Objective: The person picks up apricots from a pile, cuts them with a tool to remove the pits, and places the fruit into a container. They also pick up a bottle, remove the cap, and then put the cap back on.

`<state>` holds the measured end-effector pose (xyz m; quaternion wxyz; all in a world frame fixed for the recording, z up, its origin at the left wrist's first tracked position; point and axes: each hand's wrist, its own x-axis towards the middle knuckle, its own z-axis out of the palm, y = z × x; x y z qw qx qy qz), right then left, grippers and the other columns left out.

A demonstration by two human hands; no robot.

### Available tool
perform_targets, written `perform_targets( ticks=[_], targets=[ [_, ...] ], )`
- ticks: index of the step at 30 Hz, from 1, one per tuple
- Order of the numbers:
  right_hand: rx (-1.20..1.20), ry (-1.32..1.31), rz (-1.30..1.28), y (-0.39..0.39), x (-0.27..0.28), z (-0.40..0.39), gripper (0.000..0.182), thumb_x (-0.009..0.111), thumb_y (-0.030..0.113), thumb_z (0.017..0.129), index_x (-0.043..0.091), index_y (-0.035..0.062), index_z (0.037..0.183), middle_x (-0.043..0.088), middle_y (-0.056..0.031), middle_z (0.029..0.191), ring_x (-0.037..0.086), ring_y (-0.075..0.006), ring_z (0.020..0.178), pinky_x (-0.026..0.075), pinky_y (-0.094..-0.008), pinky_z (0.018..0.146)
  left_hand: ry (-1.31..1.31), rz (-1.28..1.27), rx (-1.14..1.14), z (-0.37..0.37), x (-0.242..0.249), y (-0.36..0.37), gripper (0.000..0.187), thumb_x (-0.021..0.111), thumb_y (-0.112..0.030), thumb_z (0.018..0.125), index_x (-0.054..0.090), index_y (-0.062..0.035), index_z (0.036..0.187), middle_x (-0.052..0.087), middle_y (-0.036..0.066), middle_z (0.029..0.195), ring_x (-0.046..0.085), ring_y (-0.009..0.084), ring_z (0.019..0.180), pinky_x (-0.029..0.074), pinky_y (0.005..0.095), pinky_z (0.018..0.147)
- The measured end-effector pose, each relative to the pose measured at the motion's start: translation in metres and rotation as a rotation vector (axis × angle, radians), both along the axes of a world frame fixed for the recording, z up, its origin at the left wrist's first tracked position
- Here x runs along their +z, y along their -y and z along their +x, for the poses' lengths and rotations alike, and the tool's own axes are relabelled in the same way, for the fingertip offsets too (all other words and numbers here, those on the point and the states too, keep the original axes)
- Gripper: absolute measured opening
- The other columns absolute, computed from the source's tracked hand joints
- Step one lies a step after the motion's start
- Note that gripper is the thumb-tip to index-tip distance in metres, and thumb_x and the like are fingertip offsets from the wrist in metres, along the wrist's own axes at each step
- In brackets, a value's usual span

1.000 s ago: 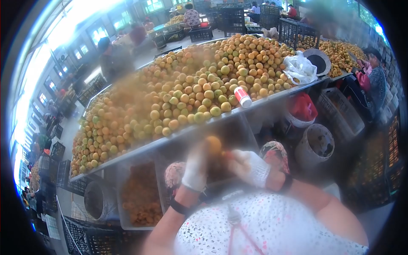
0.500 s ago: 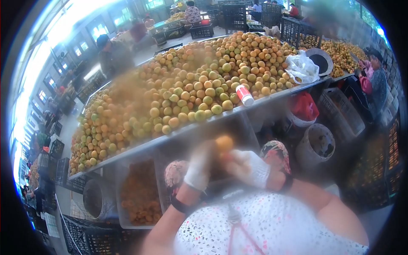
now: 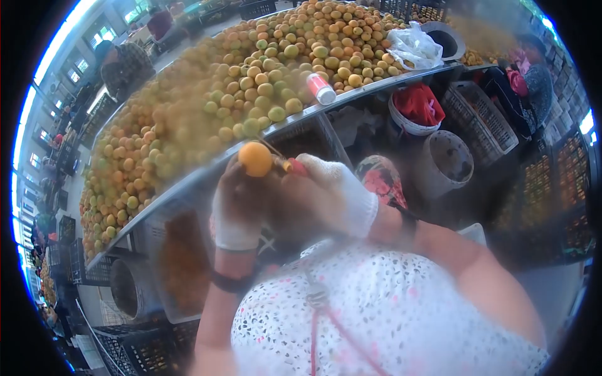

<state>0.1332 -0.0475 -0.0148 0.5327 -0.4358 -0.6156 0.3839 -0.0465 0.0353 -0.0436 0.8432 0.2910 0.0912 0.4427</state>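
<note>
My left hand (image 3: 236, 207), in a white glove with darkened fingers, is closed round a round orange fruit (image 3: 255, 159), its top showing above the fingertips. Gloved too, my right hand (image 3: 338, 197) grips a small tool with a red handle (image 3: 297, 167) and a yellow collar. From the collar a thin part reaches up beside the fruit. A smudge on the lens blurs the fingers. Beyond both hands, a heap of orange and greenish fruit (image 3: 276, 81) fills a metal-edged table. Near its front edge lies a red-and-white bottle (image 3: 321, 89).
A white plastic bag (image 3: 416, 47) lies at the heap's right end. Below stand a bucket with red cloth (image 3: 419, 106), a pale bucket (image 3: 446, 160) and a crate (image 3: 480, 119). A bin of orange pieces (image 3: 183, 257) is at lower left. A person (image 3: 533, 84) sits at right.
Both hands have come up and towards the left with the fruit and the tool, and appear larger. The view has tilted down and shifted, so the heap sits higher in it.
</note>
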Motion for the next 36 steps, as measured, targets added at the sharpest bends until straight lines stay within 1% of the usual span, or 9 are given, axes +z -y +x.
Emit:
perform_targets(
  ticks=[4, 6, 19, 22, 24, 27, 30, 33, 36],
  targets=[
    [-0.031, -0.044, -0.057, -0.001, -0.002, 0.002, 0.029, 0.059, 0.029, 0.102, 0.057, 0.0011, 0.097, 0.056, -0.0139, 0.070, 0.049, -0.0118, 0.065, 0.045, -0.0331, 0.060, -0.069, 0.144, 0.042, 0.000, 0.017, 0.007, 0.051, 0.055, -0.019, 0.095, 0.045, -0.0011, 0.141, 0.055, 0.020, 0.133, 0.053, 0.0307, 0.124, 0.041, 0.0420, 0.109],
    [-0.034, -0.012, -0.052, -0.003, -0.007, 0.002, 0.029, 0.058, 0.029, 0.103, 0.057, 0.0012, 0.096, 0.056, -0.0143, 0.070, 0.049, -0.0123, 0.065, 0.045, -0.0335, 0.060, -0.118, 0.184, 0.128, 0.009, 0.028, 0.015, 0.055, 0.053, -0.022, 0.094, 0.042, 0.0012, 0.143, 0.059, 0.019, 0.124, 0.059, 0.0281, 0.111, 0.047, 0.0395, 0.099],
    [-0.021, 0.078, -0.035, -0.004, -0.007, 0.006, 0.025, 0.059, 0.027, 0.102, 0.058, 0.0021, 0.098, 0.057, -0.0151, 0.068, 0.054, -0.0149, 0.062, 0.046, -0.0345, 0.058, -0.204, 0.194, 0.189, 0.010, 0.026, 0.009, 0.052, 0.059, -0.022, 0.094, 0.046, 0.0013, 0.138, 0.060, 0.019, 0.120, 0.058, 0.0273, 0.111, 0.048, 0.0389, 0.099],
    [-0.017, 0.090, -0.014, -0.004, -0.008, 0.007, 0.023, 0.060, 0.026, 0.102, 0.060, 0.0026, 0.099, 0.057, -0.0144, 0.069, 0.054, -0.0151, 0.063, 0.046, -0.0347, 0.059, -0.173, 0.207, 0.188, 0.006, 0.018, 0.003, 0.047, 0.061, -0.021, 0.096, 0.050, -0.0037, 0.138, 0.059, 0.015, 0.127, 0.057, 0.0294, 0.118, 0.045, 0.0414, 0.102],
    [-0.017, 0.092, 0.009, -0.004, -0.008, 0.008, 0.023, 0.060, 0.025, 0.101, 0.060, 0.0029, 0.099, 0.058, -0.0142, 0.069, 0.054, -0.0152, 0.063, 0.046, -0.0347, 0.059, -0.449, 0.390, 0.379, 0.003, 0.011, 0.000, 0.048, 0.061, -0.024, 0.097, 0.049, -0.0037, 0.139, 0.058, 0.015, 0.128, 0.058, 0.0286, 0.115, 0.046, 0.0408, 0.101],
    [0.001, 0.119, -0.067, -0.003, -0.007, 0.006, 0.023, 0.060, 0.025, 0.102, 0.061, 0.0029, 0.097, 0.058, -0.0136, 0.069, 0.054, -0.0154, 0.063, 0.046, -0.0350, 0.060, -0.145, 0.132, 0.192, 0.002, 0.022, 0.004, 0.047, 0.059, -0.027, 0.099, 0.049, -0.0037, 0.138, 0.058, 0.015, 0.128, 0.059, 0.0277, 0.113, 0.046, 0.0401, 0.100],
    [0.000, 0.084, -0.019, -0.006, -0.010, 0.003, 0.025, 0.059, 0.026, 0.102, 0.061, 0.0020, 0.097, 0.058, -0.0136, 0.069, 0.054, -0.0140, 0.063, 0.046, -0.0340, 0.060, -0.148, 0.130, 0.258, 0.013, 0.029, 0.013, 0.041, 0.056, -0.024, 0.100, 0.053, 0.0057, 0.129, 0.062, 0.020, 0.117, 0.061, 0.0309, 0.113, 0.052, 0.0441, 0.099],
    [-0.040, 0.082, 0.025, -0.006, -0.011, 0.002, 0.026, 0.059, 0.027, 0.102, 0.060, 0.0015, 0.095, 0.058, -0.0124, 0.068, 0.054, -0.0119, 0.064, 0.046, -0.0327, 0.059, -0.251, 0.103, 0.247, 0.007, 0.025, 0.012, 0.048, 0.058, -0.035, 0.100, 0.050, -0.0033, 0.135, 0.058, 0.018, 0.126, 0.059, 0.0285, 0.111, 0.046, 0.0407, 0.100],
    [-0.009, 0.050, -0.048, -0.005, -0.007, 0.002, 0.027, 0.058, 0.027, 0.103, 0.059, 0.0015, 0.095, 0.058, -0.0104, 0.068, 0.053, -0.0103, 0.065, 0.046, -0.0312, 0.058, -0.190, -0.005, 0.205, 0.002, 0.021, 0.009, 0.050, 0.059, -0.037, 0.100, 0.050, -0.0023, 0.135, 0.057, 0.018, 0.128, 0.058, 0.0290, 0.114, 0.046, 0.0405, 0.102]
  ],
)
